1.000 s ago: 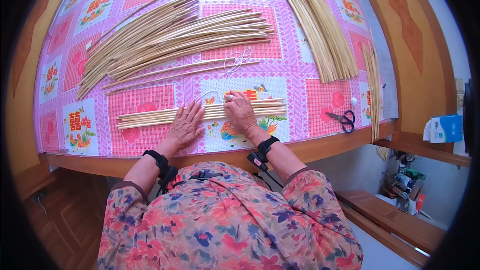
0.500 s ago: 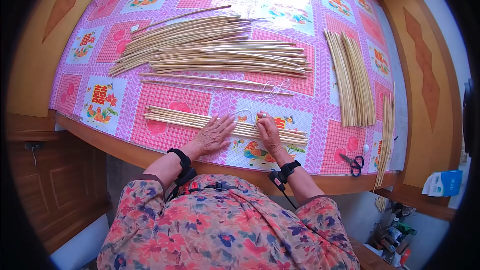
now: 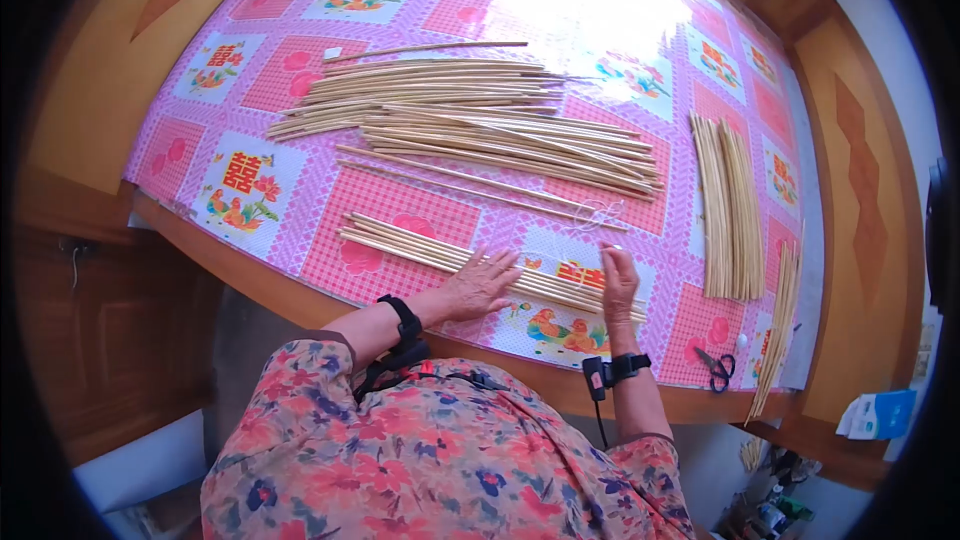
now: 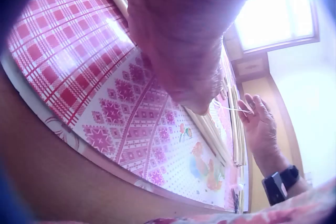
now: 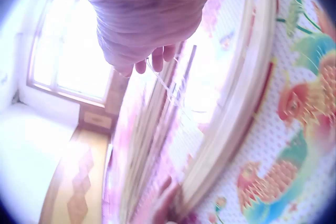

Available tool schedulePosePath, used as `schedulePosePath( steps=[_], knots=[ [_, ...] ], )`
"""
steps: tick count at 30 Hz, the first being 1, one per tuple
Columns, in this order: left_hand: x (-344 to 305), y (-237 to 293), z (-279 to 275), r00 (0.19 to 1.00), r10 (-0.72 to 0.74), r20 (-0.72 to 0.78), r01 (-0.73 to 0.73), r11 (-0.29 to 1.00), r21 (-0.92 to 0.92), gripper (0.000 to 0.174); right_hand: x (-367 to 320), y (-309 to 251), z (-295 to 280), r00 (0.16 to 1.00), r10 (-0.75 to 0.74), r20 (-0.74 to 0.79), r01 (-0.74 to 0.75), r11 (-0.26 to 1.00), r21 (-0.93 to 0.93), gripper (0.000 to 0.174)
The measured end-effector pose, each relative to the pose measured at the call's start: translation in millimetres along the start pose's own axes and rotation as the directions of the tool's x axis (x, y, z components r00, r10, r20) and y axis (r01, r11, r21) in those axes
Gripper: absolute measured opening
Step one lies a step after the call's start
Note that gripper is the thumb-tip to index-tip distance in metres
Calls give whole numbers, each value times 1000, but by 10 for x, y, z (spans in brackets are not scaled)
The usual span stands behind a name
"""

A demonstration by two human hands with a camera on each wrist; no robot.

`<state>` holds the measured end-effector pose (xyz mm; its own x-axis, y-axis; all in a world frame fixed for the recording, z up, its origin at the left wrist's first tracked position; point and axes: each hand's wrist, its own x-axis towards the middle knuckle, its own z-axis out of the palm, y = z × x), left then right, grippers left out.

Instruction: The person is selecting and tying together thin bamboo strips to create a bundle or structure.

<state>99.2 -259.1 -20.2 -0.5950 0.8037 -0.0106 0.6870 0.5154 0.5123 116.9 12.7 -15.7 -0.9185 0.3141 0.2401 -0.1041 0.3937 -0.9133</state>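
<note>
A short row of pale, thin sticks (image 3: 405,243) lies on the patterned tablecloth in front of the person. The left hand (image 3: 480,285) rests flat across the middle of this row, its fingers stretched out. Raised above the right part of the row, the right hand (image 3: 620,285) pinches a white string (image 5: 167,88) between curled fingers. In the left wrist view the string (image 4: 231,109) runs taut from the sticks by the left hand to the right hand (image 4: 259,129). More of the white string (image 3: 597,213) lies in loose loops beyond the row.
Large piles of longer sticks (image 3: 450,90) lie farther back, with two single sticks (image 3: 440,173) before them. At the right are upright bundles (image 3: 730,210), a thin bundle (image 3: 778,325), scissors (image 3: 716,368) and a small white ball (image 3: 742,341). The wooden table edge (image 3: 300,312) is near the body.
The right hand has lifted off the sticks and drawn the string up and to the right. The left hand stays on the row. The head view has swung leftward, shifting the scene right.
</note>
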Motion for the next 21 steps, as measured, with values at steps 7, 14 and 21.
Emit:
schedulePosePath(
  steps=[7,14,21],
  knots=[
    [116,-265,-373,973,-2,-232,-22,995,-99,24,751,-593,-955,903,-184,-388,104,970,-220,9],
    [194,-1002,-702,874,-227,-430,299,948,108,18,671,-731,-979,946,-322,-44,213,716,-665,10],
    [373,-1161,-680,864,-283,-416,380,909,170,18,411,50,-711,916,-56,397,374,479,-795,3]
  ],
)
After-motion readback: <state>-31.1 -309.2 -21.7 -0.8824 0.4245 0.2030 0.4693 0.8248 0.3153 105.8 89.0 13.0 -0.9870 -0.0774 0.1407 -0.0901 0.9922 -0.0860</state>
